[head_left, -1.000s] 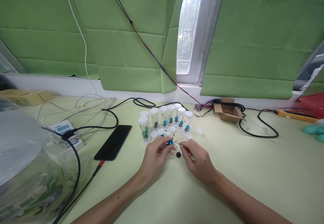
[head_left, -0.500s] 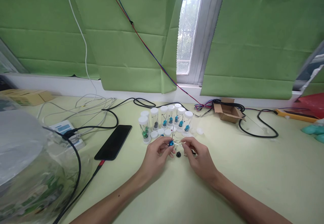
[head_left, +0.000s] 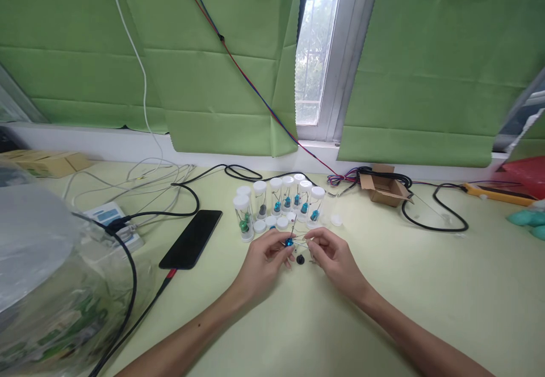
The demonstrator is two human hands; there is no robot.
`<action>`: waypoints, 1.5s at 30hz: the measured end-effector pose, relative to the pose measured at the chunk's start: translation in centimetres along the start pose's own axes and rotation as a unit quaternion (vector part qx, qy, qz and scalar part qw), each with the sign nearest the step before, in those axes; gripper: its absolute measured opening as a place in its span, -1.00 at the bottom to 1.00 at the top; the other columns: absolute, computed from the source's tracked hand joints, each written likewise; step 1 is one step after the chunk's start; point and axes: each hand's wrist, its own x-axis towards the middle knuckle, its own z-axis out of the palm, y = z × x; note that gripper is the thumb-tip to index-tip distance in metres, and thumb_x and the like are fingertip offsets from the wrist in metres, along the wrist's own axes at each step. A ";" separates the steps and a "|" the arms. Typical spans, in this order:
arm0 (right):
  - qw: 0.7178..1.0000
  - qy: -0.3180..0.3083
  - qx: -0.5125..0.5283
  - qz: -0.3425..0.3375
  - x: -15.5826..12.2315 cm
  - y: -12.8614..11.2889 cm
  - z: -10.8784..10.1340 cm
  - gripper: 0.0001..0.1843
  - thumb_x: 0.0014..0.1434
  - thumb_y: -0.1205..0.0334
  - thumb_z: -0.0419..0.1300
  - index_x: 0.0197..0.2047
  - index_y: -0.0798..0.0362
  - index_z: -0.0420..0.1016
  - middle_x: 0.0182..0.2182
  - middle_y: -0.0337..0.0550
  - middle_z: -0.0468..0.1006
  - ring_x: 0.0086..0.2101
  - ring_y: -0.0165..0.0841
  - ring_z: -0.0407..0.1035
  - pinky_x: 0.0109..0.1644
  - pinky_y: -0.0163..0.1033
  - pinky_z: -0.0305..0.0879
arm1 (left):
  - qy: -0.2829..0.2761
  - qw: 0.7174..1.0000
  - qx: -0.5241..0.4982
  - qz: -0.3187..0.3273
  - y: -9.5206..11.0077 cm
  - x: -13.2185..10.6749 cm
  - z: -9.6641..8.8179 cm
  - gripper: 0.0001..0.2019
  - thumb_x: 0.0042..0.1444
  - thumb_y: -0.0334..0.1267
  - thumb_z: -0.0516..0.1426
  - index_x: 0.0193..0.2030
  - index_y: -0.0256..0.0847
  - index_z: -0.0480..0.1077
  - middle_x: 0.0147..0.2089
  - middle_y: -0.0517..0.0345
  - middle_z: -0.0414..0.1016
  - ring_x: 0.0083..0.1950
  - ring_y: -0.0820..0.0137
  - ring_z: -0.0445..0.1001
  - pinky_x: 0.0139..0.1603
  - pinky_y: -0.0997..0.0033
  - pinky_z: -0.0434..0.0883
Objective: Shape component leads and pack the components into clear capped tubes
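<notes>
Between the thumb and fingertips of my left hand [head_left: 264, 256] is a small shiny blue part [head_left: 289, 242] with thin metal rods sticking out of it; one rod points up. My right hand [head_left: 336, 256] is closed in a pinch on a thin metal rod [head_left: 300, 244] that reaches toward the blue part. Whether the rod is joined to it I cannot tell. A small round black part [head_left: 300, 260] lies on the table between my hands. Just beyond them stand several clear tubes [head_left: 317, 204] with white caps, holding blue, green or dark parts with rods. Loose white caps [head_left: 282, 223] lie in front of the tubes.
A black phone [head_left: 191, 239] with a cable lies left, near a white power strip [head_left: 108, 218]. A large clear plastic bag [head_left: 46, 286] fills the near left. An open cardboard box [head_left: 385, 191] and black cables sit at the back right.
The blue part has shifted and turned slightly in my left hand, and its upward rod leans more to the right. My right hand has barely moved.
</notes>
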 end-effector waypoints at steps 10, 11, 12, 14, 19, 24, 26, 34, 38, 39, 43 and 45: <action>0.996 -0.002 0.076 0.053 0.4 0.1 0.1 -0.68 0.20 -0.03 0.19 -0.21 0.08 0.37 -0.63 -0.40 0.21 -0.61 -0.48 0.07 -0.54 -0.33 -0.02 | -0.013 0.999 -0.024 -0.018 -0.1 0.1 0.1 -0.87 0.16 -0.24 0.18 -0.19 -0.21 0.48 -0.28 0.13 0.43 -0.38 0.37 0.52 -0.30 0.37 0.44; 0.995 -0.003 0.078 0.054 0.4 0.1 0.1 -0.68 0.20 -0.02 0.19 -0.21 0.08 0.37 -0.63 -0.40 0.21 -0.61 -0.49 0.07 -0.54 -0.33 -0.01 | -0.015 0.999 -0.030 -0.020 0.0 0.1 0.1 -0.87 0.15 -0.24 0.18 -0.20 -0.21 0.48 -0.30 0.14 0.43 -0.39 0.38 0.51 -0.31 0.37 0.44; 0.995 -0.003 0.080 0.054 0.4 0.2 0.1 -0.69 0.20 -0.02 0.19 -0.21 0.09 0.38 -0.63 -0.40 0.22 -0.60 -0.49 0.08 -0.54 -0.33 -0.01 | -0.016 0.999 -0.034 -0.022 0.0 0.1 0.1 -0.87 0.15 -0.23 0.18 -0.21 -0.22 0.47 -0.33 0.15 0.43 -0.40 0.38 0.50 -0.32 0.37 0.43; 0.995 -0.003 0.085 0.054 0.4 0.2 0.0 -0.70 0.20 0.00 0.20 -0.21 0.09 0.38 -0.63 -0.40 0.23 -0.60 -0.49 0.08 -0.53 -0.33 0.00 | -0.018 0.999 -0.039 -0.029 0.1 0.1 0.1 -0.86 0.14 -0.22 0.19 -0.21 -0.22 0.46 -0.37 0.16 0.43 -0.43 0.40 0.47 -0.35 0.38 0.42; 0.994 -0.002 0.092 0.054 0.5 0.3 0.0 -0.71 0.21 0.02 0.20 -0.22 0.09 0.37 -0.64 -0.40 0.24 -0.61 -0.49 0.09 -0.53 -0.33 0.01 | -0.029 0.997 -0.038 -0.065 0.2 0.0 0.1 -0.81 0.14 -0.17 0.20 -0.20 -0.24 0.42 -0.51 0.21 0.40 -0.49 0.43 0.37 -0.41 0.43 0.35; 0.995 -0.003 0.088 0.053 0.4 0.3 0.1 -0.72 0.22 0.03 0.19 -0.22 0.09 0.38 -0.64 -0.40 0.24 -0.60 -0.49 0.09 -0.52 -0.33 0.01 | -0.030 0.996 -0.037 -0.072 0.3 0.0 0.1 -0.78 0.15 -0.14 0.19 -0.17 -0.25 0.42 -0.51 0.22 0.37 -0.51 0.47 0.30 -0.46 0.46 0.30; 0.995 -0.002 0.088 0.053 0.4 0.3 0.1 -0.73 0.22 0.03 0.19 -0.22 0.09 0.38 -0.63 -0.39 0.24 -0.60 -0.49 0.09 -0.52 -0.33 0.02 | -0.032 0.996 -0.039 -0.077 0.3 0.0 0.1 -0.78 0.15 -0.15 0.19 -0.15 -0.25 0.44 -0.50 0.22 0.36 -0.50 0.47 0.30 -0.45 0.47 0.29; 0.995 0.002 0.085 0.047 0.3 0.4 0.0 -0.74 0.23 0.03 0.18 -0.22 0.08 0.39 -0.62 -0.38 0.23 -0.58 -0.49 0.09 -0.51 -0.33 0.01 | -0.039 0.995 -0.038 -0.081 0.4 0.0 0.1 -0.75 0.15 -0.16 0.19 -0.14 -0.29 0.46 -0.50 0.22 0.34 -0.50 0.47 0.29 -0.45 0.46 0.28; 0.997 0.007 0.071 0.035 0.3 0.3 0.0 -0.76 0.24 0.05 0.18 -0.21 0.07 0.38 -0.60 -0.37 0.23 -0.57 -0.48 0.10 -0.49 -0.33 0.04 | -0.040 0.995 -0.040 -0.085 0.5 0.1 0.1 -0.75 0.14 -0.15 0.19 -0.15 -0.30 0.47 -0.52 0.24 0.31 -0.52 0.50 0.26 -0.48 0.48 0.25; 0.997 0.010 0.064 0.029 0.2 0.2 0.0 -0.77 0.25 0.06 0.17 -0.21 0.07 0.38 -0.59 -0.37 0.23 -0.56 -0.47 0.11 -0.48 -0.32 0.06 | -0.039 0.995 -0.040 -0.088 0.5 0.1 0.1 -0.75 0.14 -0.14 0.19 -0.16 -0.30 0.46 -0.52 0.25 0.30 -0.53 0.51 0.25 -0.49 0.49 0.24; 0.999 0.019 0.029 0.004 0.2 0.2 0.0 -0.79 0.26 0.08 0.16 -0.20 0.06 0.38 -0.56 -0.34 0.26 -0.52 -0.44 0.17 -0.44 -0.31 0.13 | -0.042 0.994 -0.038 -0.090 0.4 0.0 0.0 -0.77 0.14 -0.15 0.20 -0.17 -0.28 0.47 -0.52 0.25 0.29 -0.52 0.51 0.23 -0.51 0.51 0.21; 1.000 0.020 0.011 -0.012 0.1 0.2 0.0 -0.81 0.28 0.10 0.14 -0.19 0.05 0.38 -0.54 -0.33 0.27 -0.50 -0.43 0.20 -0.42 -0.31 0.16 | -0.045 0.994 -0.038 -0.090 0.3 -0.1 0.0 -0.77 0.14 -0.15 0.20 -0.18 -0.28 0.47 -0.52 0.26 0.29 -0.52 0.51 0.23 -0.51 0.51 0.20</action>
